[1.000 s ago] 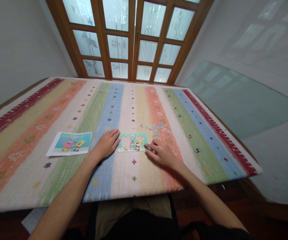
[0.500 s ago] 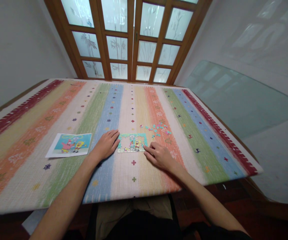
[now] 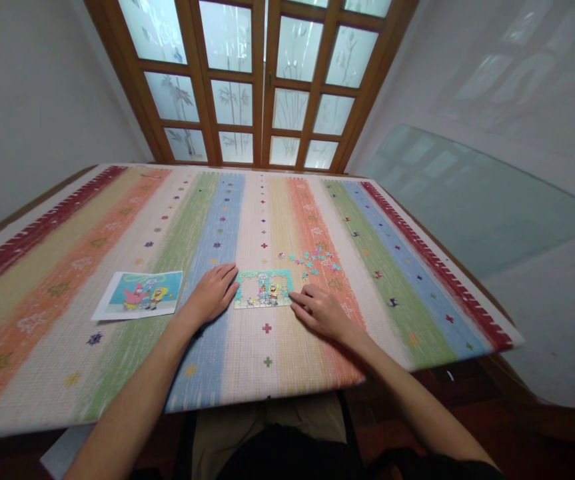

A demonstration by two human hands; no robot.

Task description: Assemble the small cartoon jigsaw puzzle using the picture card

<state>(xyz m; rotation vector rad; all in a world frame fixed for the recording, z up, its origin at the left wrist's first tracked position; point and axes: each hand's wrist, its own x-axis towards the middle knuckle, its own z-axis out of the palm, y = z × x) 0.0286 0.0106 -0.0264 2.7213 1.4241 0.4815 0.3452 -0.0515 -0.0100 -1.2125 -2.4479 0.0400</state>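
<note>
A small, partly assembled cartoon jigsaw puzzle (image 3: 263, 289) lies on the striped tablecloth (image 3: 117, 220) near the front middle. My left hand (image 3: 212, 293) rests flat and open against the puzzle's left edge. My right hand (image 3: 323, 312) lies at the puzzle's lower right corner, fingers stretched toward it and touching the edge. Several loose puzzle pieces (image 3: 313, 260) are scattered just beyond and to the right of the puzzle.
A printed reference picture (image 3: 140, 294) of the cartoon lies on the cloth to the left of my left hand. A wooden-framed frosted glass door (image 3: 262, 80) stands behind the table. A glass tabletop (image 3: 467, 200) leans against the right wall.
My right hand shifted slightly along the puzzle's right lower corner. The view tilted a little; my left hand stayed in place.
</note>
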